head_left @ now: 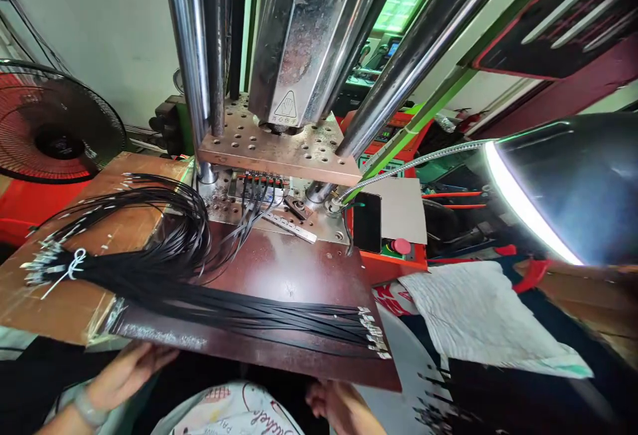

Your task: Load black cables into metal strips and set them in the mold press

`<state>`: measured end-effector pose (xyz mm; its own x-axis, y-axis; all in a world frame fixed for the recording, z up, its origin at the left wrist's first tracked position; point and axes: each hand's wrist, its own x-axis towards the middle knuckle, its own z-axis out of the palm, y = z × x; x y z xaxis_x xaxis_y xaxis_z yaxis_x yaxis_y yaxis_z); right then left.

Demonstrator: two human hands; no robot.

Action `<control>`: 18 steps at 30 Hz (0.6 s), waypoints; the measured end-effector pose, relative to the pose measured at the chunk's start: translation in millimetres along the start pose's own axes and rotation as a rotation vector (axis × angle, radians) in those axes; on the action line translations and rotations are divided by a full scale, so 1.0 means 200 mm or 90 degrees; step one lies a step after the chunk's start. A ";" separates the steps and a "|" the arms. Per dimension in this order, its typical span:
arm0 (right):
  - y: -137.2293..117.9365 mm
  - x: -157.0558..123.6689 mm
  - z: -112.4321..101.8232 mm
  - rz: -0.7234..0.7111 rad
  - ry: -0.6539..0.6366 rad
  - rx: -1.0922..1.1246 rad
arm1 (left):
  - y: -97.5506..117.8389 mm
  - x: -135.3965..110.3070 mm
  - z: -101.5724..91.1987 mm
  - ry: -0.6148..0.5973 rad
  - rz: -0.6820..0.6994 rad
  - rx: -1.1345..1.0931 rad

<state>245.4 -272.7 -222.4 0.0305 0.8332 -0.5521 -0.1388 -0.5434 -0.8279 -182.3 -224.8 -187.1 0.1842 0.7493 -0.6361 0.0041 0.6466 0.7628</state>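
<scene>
While both hands sit low in view, the black cable bundle lies across the dark-red board, 8 o'clock of centre, white twist tie around its left end, metal-tipped ends fanned at 5 o'clock.

Left hand: 8 o'clock, fingers loosely extended at the board's near edge; can't tell if gripping. Right hand: 6 o'clock, fingers curled by the same edge, partly hidden; can't tell if anything's pinched.

A second group of black cables at 9 o'clock has its ends lined up in the fixture under the perforated press plate. Marked metal strip lies just beside it, about 7 o'clock.

Also: red push button at 4, white cloth at 4 farther out, lit lamp at 3, fan at 9.
</scene>
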 end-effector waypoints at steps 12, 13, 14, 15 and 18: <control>0.05 0.12 0.20 -0.172 0.075 0.015 | -0.04 0.14 0.17 0.175 0.148 0.030; 0.06 0.11 0.21 -0.175 0.085 0.014 | -0.05 0.14 0.17 0.146 0.151 0.059; 0.06 0.09 0.23 -0.175 0.080 0.008 | -0.05 0.13 0.18 0.105 0.153 0.091; 0.05 0.05 0.24 -0.175 0.061 -0.015 | -0.06 0.13 0.18 0.072 0.162 0.121; -0.08 -0.08 0.29 -0.283 -0.060 -0.234 | 0.01 0.05 0.24 -0.054 0.280 0.222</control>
<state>190.1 -271.6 -193.4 -0.0840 0.9857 -0.1461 0.2198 -0.1247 -0.9675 -132.8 -224.2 -186.4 0.3202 0.9138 -0.2499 0.2305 0.1807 0.9562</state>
